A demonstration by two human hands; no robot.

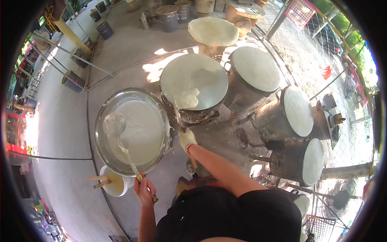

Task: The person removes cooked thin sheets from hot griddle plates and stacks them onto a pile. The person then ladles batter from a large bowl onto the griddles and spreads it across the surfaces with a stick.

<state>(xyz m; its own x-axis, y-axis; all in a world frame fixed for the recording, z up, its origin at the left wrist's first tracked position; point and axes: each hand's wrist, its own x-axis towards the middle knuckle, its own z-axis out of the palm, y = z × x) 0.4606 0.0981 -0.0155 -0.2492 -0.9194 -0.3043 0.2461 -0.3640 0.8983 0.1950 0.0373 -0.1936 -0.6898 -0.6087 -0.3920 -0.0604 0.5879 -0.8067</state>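
Observation:
My left hand [145,191], bare, is closed around the long handle of a ladle [114,124]. The ladle's round bowl rests in or just over the white batter [141,131] in a wide metal basin [98,142]. In a pale glove with a red cuff, my right hand [187,139] grips the wooden handle of a batter-coated spatula [188,99]. Its head lies at the near edge of a round griddle [213,95] coated partly with white batter; bare shiny surface shows on the right side.
Several other round griddles stand to the right, among them a batter-covered one [257,69] and another one [298,111] on drum stoves. A white bucket [125,185] with wooden handles sits below the basin. A wire fence [318,30] borders the right; buckets [105,30] stand farther back.

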